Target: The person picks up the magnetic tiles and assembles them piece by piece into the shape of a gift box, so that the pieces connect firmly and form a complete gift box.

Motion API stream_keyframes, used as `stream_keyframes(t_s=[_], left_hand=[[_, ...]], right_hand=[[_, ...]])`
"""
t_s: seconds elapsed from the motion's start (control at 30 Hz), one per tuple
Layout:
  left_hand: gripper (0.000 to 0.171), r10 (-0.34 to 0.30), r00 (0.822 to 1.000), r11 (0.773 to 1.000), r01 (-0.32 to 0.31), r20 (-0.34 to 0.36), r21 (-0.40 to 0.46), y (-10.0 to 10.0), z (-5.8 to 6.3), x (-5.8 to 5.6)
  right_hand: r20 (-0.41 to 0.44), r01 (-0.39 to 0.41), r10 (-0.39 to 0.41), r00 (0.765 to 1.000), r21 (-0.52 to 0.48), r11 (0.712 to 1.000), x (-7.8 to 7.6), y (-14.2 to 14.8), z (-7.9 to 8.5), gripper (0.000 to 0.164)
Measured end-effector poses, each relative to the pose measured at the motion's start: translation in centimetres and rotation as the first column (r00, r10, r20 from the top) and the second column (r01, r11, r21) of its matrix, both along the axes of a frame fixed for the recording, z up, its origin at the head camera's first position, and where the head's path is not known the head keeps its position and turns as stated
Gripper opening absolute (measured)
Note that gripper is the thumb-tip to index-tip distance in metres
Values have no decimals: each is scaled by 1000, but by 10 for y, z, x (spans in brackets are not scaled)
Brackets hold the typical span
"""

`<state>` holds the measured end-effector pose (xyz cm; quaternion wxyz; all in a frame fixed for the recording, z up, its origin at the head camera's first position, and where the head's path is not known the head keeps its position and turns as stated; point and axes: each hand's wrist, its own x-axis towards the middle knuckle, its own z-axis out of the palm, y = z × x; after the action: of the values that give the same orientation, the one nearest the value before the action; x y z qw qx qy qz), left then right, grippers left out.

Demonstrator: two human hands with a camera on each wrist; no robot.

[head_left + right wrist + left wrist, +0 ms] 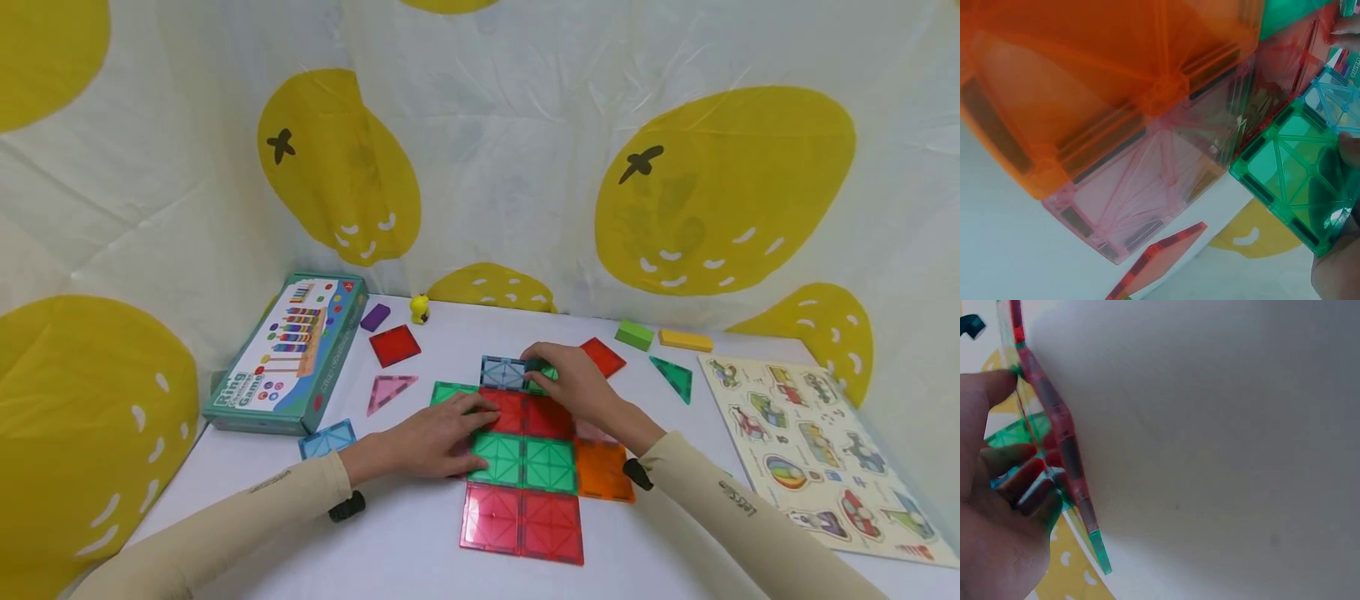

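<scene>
Twelve o'clock is the far side of the white table (pixel 405 533), with the patch of tiles (pixel 550 462) at the hub. The right hand (pixel 573 375) reaches in from four o'clock and pinches a green tile (pixel 1300 178) between thumb and fingers, the gap about as wide as the tile is thick. That tile is at the patch's twelve o'clock edge, just beside a blue tile (pixel 502 372) (I can't tell from here whether their edges meet). The left hand (pixel 431 437) comes from eight o'clock; its fingers are apart and slightly bent, resting on the patch's nine o'clock side with nothing gripped.

Within the patch, a red pair (pixel 525 414) lies towards twelve, a green pair in the middle and another red pair (pixel 521 525) at six. An orange tile (pixel 603 473) joins at three, with a pink tile (pixel 1147 178) along its far edge.

Around it, a loose red tile (pixel 602 357) lies near one o'clock; a green triangle (pixel 672 379) and a yellow block (pixel 686 340) at two; the puzzle (pixel 821 458) at three. A pink triangle (pixel 387 390) and the box (pixel 288 354) are at ten, a small yellow figure (pixel 419 309) at eleven.
</scene>
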<state>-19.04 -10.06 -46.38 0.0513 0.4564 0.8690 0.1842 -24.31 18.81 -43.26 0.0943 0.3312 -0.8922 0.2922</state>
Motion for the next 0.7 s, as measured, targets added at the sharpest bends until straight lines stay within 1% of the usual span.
stream_keyframes(t_s=[0.07, 0.1, 0.13, 0.2, 0.23, 0.3, 0.37, 0.43, 0.53, 0.63, 0.7], left_hand=[[73, 74, 997, 997, -75, 31, 36, -3, 2, 2], [73, 126, 991, 990, -128, 42, 54, -5, 3, 4], [73, 183, 982, 980, -187, 50, 71, -6, 4, 6], [77, 294, 953, 949, -301, 76, 100, -9, 6, 9], [80, 344, 935, 931, -352, 89, 102, -11, 8, 12], [86, 419, 903, 900, -427, 96, 84, -15, 9, 17], [91, 459, 882, 881, -468, 109, 67, -19, 11, 22], [95, 486, 866, 870, -493, 115, 36, -21, 11, 27], [98, 514, 848, 855, -519, 128, 10, -23, 11, 36], [99, 524, 840, 849, -528, 138, -11, -22, 10, 43], [99, 520, 842, 852, -524, 144, -8, -20, 9, 47]], right_hand=[[6, -4, 4, 1000, -5, 1000, 1, 0, -1, 29], [11, -3, 3, 1000, -5, 1000, 1, 0, -1, 29], [18, -2, 2, 1000, -7, 1000, 2, 1, -1, 29], [26, 7, -7, 1000, -6, 1000, 3, 2, -1, 29], [29, 12, -12, 1000, -5, 1000, 3, 2, -1, 29], [30, 19, -19, 999, 1, 1000, 3, 1, -1, 29], [35, 24, -24, 999, 4, 1000, 2, 1, -1, 29], [40, 31, -31, 999, 10, 999, 2, 2, -1, 30], [36, 34, -34, 999, 8, 999, 2, 2, 0, 30], [18, 30, -30, 999, 2, 1000, 3, 1, -1, 30], [15, 26, -26, 1000, -3, 1000, 3, 1, -2, 29]])
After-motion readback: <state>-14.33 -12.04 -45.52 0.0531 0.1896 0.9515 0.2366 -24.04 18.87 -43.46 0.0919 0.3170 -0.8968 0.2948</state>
